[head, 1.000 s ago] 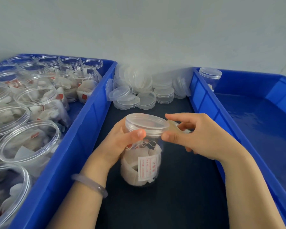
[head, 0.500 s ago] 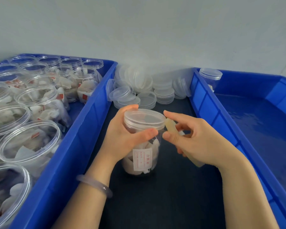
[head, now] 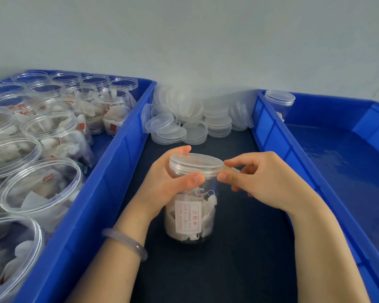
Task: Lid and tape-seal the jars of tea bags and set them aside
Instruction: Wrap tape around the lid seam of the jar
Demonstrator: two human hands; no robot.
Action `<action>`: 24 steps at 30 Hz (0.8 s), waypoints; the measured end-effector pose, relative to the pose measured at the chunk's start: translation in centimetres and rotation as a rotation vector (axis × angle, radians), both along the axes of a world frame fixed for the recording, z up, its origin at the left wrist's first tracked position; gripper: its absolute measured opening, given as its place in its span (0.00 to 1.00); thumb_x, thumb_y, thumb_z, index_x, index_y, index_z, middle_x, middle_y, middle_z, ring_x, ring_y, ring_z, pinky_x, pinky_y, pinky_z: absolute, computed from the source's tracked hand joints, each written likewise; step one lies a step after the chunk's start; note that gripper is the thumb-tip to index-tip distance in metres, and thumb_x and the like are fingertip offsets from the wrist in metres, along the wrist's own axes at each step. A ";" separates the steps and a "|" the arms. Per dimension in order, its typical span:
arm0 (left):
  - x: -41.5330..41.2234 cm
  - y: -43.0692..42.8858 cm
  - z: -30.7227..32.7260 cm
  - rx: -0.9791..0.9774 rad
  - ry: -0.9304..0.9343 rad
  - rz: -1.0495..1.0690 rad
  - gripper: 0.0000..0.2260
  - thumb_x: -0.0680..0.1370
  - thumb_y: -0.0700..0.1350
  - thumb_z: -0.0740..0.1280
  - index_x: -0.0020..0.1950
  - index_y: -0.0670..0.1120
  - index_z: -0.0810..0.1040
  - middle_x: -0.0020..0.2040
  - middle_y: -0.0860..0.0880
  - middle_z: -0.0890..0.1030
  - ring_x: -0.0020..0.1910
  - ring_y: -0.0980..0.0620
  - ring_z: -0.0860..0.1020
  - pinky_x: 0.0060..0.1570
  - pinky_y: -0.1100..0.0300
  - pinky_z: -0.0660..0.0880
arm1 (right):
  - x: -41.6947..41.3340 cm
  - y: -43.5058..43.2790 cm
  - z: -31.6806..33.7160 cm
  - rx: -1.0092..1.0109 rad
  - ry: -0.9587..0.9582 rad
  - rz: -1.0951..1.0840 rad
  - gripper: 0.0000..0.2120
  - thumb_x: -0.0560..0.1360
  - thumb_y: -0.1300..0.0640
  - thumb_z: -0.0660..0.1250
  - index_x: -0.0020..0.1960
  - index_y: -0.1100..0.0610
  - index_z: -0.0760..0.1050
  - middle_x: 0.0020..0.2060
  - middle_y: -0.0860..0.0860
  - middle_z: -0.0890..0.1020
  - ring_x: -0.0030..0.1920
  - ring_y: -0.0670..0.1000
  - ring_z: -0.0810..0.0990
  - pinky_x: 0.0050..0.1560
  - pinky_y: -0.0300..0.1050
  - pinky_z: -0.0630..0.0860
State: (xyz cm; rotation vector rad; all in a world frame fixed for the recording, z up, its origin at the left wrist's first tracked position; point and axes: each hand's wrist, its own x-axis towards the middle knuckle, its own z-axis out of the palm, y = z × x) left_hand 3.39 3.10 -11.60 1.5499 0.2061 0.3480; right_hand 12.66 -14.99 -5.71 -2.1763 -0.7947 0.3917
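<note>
Head view: jar [head: 190, 213] of tea bags upright on dark mat [head: 228, 259], between two blue bins; clear lid [head: 195, 162] seated on top. Grip check: left hand [head: 169, 182] wrapped round jar just under lid, thumb across front, fingers behind. Opposite, right hand [head: 260, 182] pinching tape strip [head: 229, 169] between thumb and forefinger, strip end at lid rim. Surroundings: left bin [head: 127, 147] packed with unlidded jars [head: 50, 127]; right bin [head: 269, 127] holds one lidded jar [head: 279, 101] in far corner; loose lids [head: 195, 119] heaped at far end of mat.
</note>
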 end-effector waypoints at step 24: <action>1.6 1.9 1.2 0.444 -0.034 0.084 0.44 0.54 0.59 0.82 0.68 0.52 0.71 0.57 0.58 0.78 0.57 0.65 0.76 0.53 0.71 0.73 | 0.9 1.1 -2.6 0.204 -0.294 -0.030 0.22 0.63 0.39 0.72 0.55 0.37 0.70 0.46 0.48 0.77 0.47 0.52 0.73 0.45 0.43 0.72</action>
